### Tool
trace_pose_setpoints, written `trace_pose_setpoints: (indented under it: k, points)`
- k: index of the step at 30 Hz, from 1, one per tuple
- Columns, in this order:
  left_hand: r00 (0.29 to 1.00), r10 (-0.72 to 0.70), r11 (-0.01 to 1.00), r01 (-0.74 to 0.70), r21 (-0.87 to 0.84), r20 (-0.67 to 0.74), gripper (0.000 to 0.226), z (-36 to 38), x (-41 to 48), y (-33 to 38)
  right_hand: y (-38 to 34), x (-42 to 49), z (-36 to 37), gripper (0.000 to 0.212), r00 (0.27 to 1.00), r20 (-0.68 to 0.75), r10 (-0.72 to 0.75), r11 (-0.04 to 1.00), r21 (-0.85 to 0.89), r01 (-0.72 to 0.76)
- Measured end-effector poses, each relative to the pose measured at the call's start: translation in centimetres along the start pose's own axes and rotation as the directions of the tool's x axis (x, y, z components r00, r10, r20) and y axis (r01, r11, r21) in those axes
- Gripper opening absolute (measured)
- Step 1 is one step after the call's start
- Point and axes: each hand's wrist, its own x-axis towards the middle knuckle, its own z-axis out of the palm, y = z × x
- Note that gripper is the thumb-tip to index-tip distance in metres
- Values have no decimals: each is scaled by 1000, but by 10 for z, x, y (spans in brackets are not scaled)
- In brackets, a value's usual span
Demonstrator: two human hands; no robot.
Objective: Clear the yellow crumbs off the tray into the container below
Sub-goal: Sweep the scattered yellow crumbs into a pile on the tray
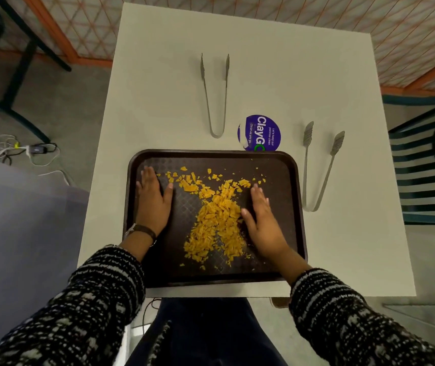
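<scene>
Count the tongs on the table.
2. The far tongs lie beyond the tray, left of the purple sticker; the right tongs lie beside the tray's right edge. None seem hidden.

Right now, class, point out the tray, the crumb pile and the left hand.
tray [283, 182]: head view, bare floor by its far right corner.
crumb pile [217, 220]: head view, middle of the heap.
left hand [154, 202]: head view, back of the hand.

Two flat hands, left hand and right hand, press on a dark tray flanking yellow crumbs; two tongs lie farther away on the white table.
</scene>
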Motion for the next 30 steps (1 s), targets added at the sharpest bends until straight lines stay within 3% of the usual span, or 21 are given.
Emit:
trace_pose_setpoints:
  k: [4,8,11,16,21,26,30]
  points:
    - [995,100,994,-100,35,18,62,20,11,20,24,26,-29,61,997,-68,39,996,-83,-45]
    - [935,293,956,-293,-30,199,62,39,-16,38,35,50,-37,62,993,-80,92,986,-129,-102]
    - [874,366,930,-357,-88,319,61,44,-37,38,32,64,-27,62,993,-76,91,988,-117,-99]
    - [916,349,937,-338,-89,197,63,34,-39,17,6,60,14,65,999,-27,-33,997,-75,31]
    - [964,251,968,-249,-32,86,60,13,-5,16,-17,37,30,57,975,93,-203,973,126,191]
    - [940,288,956,-293,1,181,59,30,15,36,-5,42,14,57,988,-127,-86,966,231,113]
    - [891,382,918,-397,11,246,60,51,10,53,5,61,0,55,990,-107,-90,982,157,106]
